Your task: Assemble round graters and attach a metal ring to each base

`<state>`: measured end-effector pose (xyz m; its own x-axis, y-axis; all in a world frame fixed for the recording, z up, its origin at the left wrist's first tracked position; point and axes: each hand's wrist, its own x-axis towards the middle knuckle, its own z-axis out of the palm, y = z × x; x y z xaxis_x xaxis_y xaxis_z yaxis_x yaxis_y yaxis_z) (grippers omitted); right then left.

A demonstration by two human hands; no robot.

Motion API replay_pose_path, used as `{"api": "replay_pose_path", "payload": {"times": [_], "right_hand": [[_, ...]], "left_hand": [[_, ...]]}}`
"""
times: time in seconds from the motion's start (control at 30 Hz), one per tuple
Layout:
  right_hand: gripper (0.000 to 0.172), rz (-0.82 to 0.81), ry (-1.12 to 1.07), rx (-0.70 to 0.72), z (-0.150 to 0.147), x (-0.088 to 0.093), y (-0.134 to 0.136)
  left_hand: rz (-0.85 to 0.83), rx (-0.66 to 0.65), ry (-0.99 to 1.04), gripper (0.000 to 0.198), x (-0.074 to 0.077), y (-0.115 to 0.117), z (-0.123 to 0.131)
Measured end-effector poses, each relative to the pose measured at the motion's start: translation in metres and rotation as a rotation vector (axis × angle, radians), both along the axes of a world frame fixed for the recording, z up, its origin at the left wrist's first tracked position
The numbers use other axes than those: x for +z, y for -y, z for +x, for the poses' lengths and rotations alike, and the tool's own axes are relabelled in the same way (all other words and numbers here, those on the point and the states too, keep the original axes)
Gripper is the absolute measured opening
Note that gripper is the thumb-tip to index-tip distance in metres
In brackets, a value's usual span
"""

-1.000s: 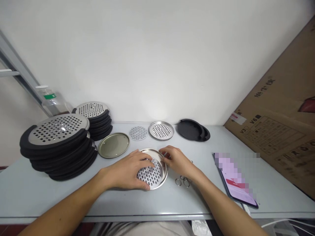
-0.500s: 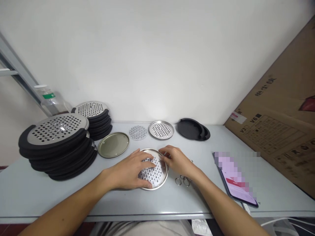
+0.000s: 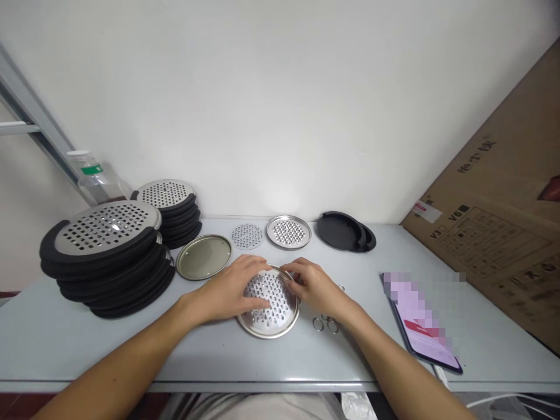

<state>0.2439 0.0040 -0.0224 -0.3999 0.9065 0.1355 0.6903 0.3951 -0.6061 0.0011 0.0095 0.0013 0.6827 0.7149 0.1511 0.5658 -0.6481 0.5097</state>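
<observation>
from my remote seat, i see the left hand [image 3: 230, 290] spread open and palm down across a round perforated steel disc [image 3: 275, 309], its fingers lying over the holes and not closed around anything. the right hand [image 3: 314, 286] sits at the disc's upper right rim with its fingers curled in and fingertips [image 3: 289, 273] at the edge; i cannot tell whether they are pinching the rim or only touching it. the disc lies flat on the pale grey surface [image 3: 131, 356], between the two hands and near the front edge. just beside the right wrist lie a few small metal split rings [image 3: 324, 324]. farther back, a row runs left to right: a plain dished metal lid [image 3: 203, 256], a small perforated disc [image 3: 247, 236], a rimmed perforated steel tray [image 3: 289, 232] and black plastic rims [image 3: 339, 230]. two stacks of black-rimmed round graters [image 3: 107, 262] stand at the left, with a clear plastic bottle [image 3: 98, 178] behind them. to the right, a phone [image 3: 420, 321] with its screen blurred out lies on the surface, and a large cardboard box [image 3: 490, 192] leans against the wall.
</observation>
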Motion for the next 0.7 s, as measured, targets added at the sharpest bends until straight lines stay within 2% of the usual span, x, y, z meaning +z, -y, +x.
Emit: {"api": "replay_pose_path", "payload": {"times": [0.1, 0.13, 0.37, 0.47, 0.53, 0.7], "right_hand": [[0.041, 0.035, -0.008, 0.046, -0.003, 0.002, 0.005], [0.046, 0.043, -0.004, 0.068, -0.004, 0.002, 0.007], [0.069, -0.011, 0.050, 0.133, -0.005, 0.003, 0.008], [0.089, -0.060, 0.045, 0.189, -0.002, 0.008, 0.009], [0.099, -0.078, 0.049, 0.222, -0.001, 0.010, 0.010], [0.107, -0.081, 0.059, 0.232, -0.001, 0.009, 0.011]], "left_hand": [[0.099, 0.102, -0.017, 0.026, -0.001, -0.009, -0.008], [0.125, 0.121, -0.038, 0.020, -0.002, -0.012, -0.010], [0.100, 0.122, -0.134, 0.019, -0.002, -0.012, -0.011], [0.046, 0.121, -0.104, 0.021, 0.002, -0.010, -0.010], [-0.013, 0.076, -0.080, 0.030, 0.004, -0.008, -0.011], [-0.113, -0.032, -0.105, 0.087, 0.002, -0.006, -0.014]]}}
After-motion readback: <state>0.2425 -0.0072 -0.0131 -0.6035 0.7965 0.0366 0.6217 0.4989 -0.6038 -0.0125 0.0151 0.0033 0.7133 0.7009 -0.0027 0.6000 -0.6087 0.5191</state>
